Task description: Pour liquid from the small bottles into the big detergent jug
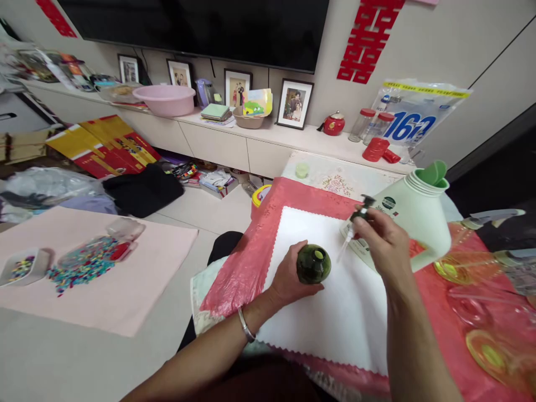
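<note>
My left hand (288, 277), with a bangle on its wrist, is wrapped round a dark green bottle (314, 271) whose top opening faces up. The black pump head (363, 211) with its pale dip tube (347, 245) is pinched in my right hand (383, 234), apart from the bottle and to its right. Both are above a white scalloped mat (326, 324). Just behind my right hand stands a large pale green jug (419, 215), with a green scoop-like piece (434, 173) in its mouth.
A red plastic cover (238, 279) lies under the mat. Clear spray bottles (464, 226) and yellowish clear containers (488, 357) crowd the right side. At the back left of the table is a small green cup (301, 170). Colourful small pieces (86, 262) lie on a pink sheet (125, 307).
</note>
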The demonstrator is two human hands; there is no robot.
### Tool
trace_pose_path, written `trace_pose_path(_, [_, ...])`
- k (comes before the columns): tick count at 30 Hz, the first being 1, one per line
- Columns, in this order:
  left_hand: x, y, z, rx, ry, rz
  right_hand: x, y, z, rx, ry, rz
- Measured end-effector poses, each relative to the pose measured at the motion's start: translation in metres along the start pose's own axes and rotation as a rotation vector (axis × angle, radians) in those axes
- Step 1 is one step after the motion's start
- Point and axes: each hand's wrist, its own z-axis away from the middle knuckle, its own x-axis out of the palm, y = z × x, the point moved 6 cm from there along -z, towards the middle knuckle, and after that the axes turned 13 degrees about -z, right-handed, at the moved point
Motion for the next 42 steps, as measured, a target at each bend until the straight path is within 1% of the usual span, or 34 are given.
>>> trace_pose_path(3, [0.001,0.001,0.0,0.034,-0.009,-0.024,-0.019,-0.019,0.025,-0.154,0.21,-0.316])
trace_pose_path(4, [0.001,0.001,0.0,0.041,-0.012,-0.03,-0.021,-0.023,0.032,-0.197,0.253,-0.378])
trace_pose_path(6, [0.002,0.001,0.0,0.05,-0.014,-0.036,-0.018,-0.03,0.041,-0.264,0.285,-0.408])
trace_pose_path(8, [0.002,0.0,0.0,0.058,-0.01,-0.034,-0.01,-0.034,0.045,-0.299,0.259,-0.394])
trace_pose_path(10, [0.002,0.0,0.0,0.065,-0.005,-0.03,-0.001,-0.034,0.046,-0.289,0.201,-0.365])
trace_pose_path(13, [0.003,-0.002,0.0,0.054,-0.003,-0.026,0.014,-0.028,0.045,-0.234,0.077,-0.268])
trace_pose_path(17, [0.004,-0.004,-0.001,0.014,0.003,-0.026,0.031,-0.021,0.05,-0.263,-0.098,-0.135])
trace_pose_path(20, [0.004,-0.004,-0.001,-0.001,-0.012,-0.013,0.041,-0.01,0.056,-0.237,-0.197,-0.111])
trace_pose_path(24, [0.005,-0.002,0.0,0.024,0.005,-0.028,0.051,0.0,0.065,-0.207,-0.281,-0.116])
trace_pose_path(28, [0.005,-0.001,0.001,0.046,0.032,-0.031,0.055,0.005,0.069,-0.194,-0.28,-0.124])
trace_pose_path(34, [0.005,-0.001,0.0,0.029,0.022,-0.032,0.054,0.011,0.072,-0.173,-0.254,-0.126])
trace_pose_path(42, [0.007,-0.004,0.001,0.036,0.025,-0.027,0.058,0.016,0.081,-0.148,-0.184,-0.108])
